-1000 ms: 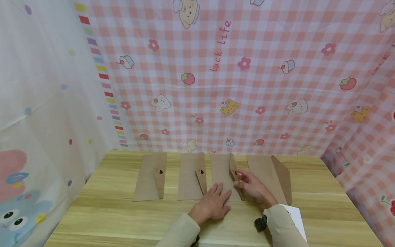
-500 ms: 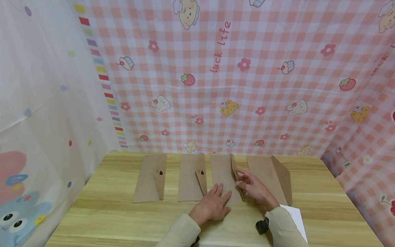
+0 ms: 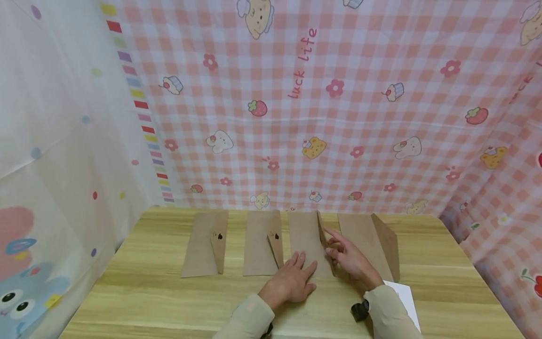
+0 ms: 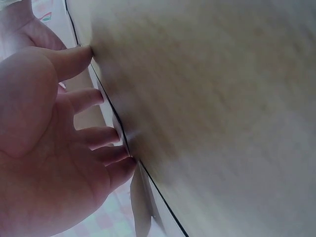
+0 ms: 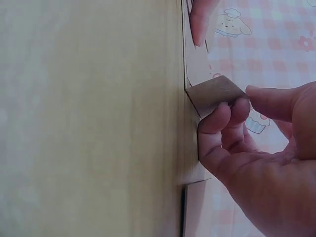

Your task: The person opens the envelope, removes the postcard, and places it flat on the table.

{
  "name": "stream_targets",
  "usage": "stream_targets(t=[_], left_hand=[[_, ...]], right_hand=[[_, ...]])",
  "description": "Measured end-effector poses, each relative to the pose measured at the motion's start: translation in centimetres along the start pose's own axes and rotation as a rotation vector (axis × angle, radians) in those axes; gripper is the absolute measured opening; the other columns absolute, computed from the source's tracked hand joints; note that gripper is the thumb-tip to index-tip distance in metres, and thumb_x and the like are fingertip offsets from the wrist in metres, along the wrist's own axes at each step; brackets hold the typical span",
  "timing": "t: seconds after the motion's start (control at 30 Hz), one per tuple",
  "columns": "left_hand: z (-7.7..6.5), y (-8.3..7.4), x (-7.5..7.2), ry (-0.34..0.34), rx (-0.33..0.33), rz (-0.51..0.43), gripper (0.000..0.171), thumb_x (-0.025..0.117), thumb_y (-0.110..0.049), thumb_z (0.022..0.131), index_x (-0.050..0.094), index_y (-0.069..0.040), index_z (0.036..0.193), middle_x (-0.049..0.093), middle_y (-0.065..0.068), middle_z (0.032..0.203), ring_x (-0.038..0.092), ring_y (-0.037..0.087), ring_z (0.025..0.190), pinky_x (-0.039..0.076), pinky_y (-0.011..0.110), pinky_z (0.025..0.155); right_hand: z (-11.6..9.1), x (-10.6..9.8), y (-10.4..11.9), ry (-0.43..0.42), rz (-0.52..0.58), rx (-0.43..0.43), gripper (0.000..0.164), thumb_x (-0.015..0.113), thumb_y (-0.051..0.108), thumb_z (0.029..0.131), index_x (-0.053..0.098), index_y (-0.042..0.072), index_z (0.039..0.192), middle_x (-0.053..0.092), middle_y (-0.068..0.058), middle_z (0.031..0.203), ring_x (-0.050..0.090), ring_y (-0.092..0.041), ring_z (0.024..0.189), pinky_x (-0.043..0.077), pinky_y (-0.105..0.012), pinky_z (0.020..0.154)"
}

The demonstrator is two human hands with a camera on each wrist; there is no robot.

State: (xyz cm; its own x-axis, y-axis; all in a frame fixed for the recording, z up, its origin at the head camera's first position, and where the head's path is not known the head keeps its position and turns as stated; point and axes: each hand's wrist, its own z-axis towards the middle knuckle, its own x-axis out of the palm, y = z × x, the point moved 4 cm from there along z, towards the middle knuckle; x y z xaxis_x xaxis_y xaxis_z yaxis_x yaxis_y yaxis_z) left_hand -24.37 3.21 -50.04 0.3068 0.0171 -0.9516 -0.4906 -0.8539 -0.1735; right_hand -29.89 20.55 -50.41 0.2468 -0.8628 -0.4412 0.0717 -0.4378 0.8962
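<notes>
Four-sided brown paper envelopes lie in a row in the head view. My left hand [image 3: 292,281], fingers spread, rests on the lower part of the third envelope [image 3: 304,235] from the left. The flap [image 5: 217,94] of that envelope stands raised at its right side. My right hand [image 3: 349,256] holds this flap at its edge, with thumb and curled fingertips against it in the right wrist view. Its index finger points along the flap in the head view. In the left wrist view my left hand [image 4: 64,123] shows its palm side, fingertips down on the surface.
Two envelopes, the leftmost [image 3: 201,245] and the second [image 3: 258,245], have flaps folded partly over. The rightmost envelope [image 3: 362,240] has its flap spread outward. A white sheet [image 3: 406,301] lies partly under the right sleeve on the wooden table [image 3: 139,292]. Patterned cloths [image 3: 296,117] surround it.
The third envelope's flap has tipped more upright, so its printed face no longer shows. My right index finger has straightened and shifted slightly right. My left hand has stayed in place.
</notes>
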Motion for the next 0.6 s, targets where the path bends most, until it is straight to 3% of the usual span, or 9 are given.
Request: stream_targets(t=[0.37,0.6], left_hand=[[-0.03,0.01,-0.06,0.008,-0.005,0.009,0.059,0.048,-0.046,0.102,0.034,-0.027,0.156,0.022,0.013,0.164,0.019,0.028,0.151,0.024,0.037,0.121],[0.02,0.0,0.03,0.012,-0.009,0.022,0.059,0.047,-0.046,0.102,0.032,-0.027,0.156,0.021,0.012,0.164,0.019,0.028,0.152,0.023,0.036,0.121]], right_hand=[[0.08,-0.04,-0.06,-0.004,-0.02,-0.064,0.052,0.052,-0.004,0.098,0.046,0.008,0.148,0.05,-0.019,0.11,0.051,-0.015,0.07,0.045,-0.023,0.055],[-0.2,-0.61,-0.08,-0.047,-0.06,-0.068,0.052,0.054,-0.006,0.096,0.047,0.007,0.147,0.051,-0.019,0.109,0.052,-0.016,0.072,0.049,-0.026,0.059]])
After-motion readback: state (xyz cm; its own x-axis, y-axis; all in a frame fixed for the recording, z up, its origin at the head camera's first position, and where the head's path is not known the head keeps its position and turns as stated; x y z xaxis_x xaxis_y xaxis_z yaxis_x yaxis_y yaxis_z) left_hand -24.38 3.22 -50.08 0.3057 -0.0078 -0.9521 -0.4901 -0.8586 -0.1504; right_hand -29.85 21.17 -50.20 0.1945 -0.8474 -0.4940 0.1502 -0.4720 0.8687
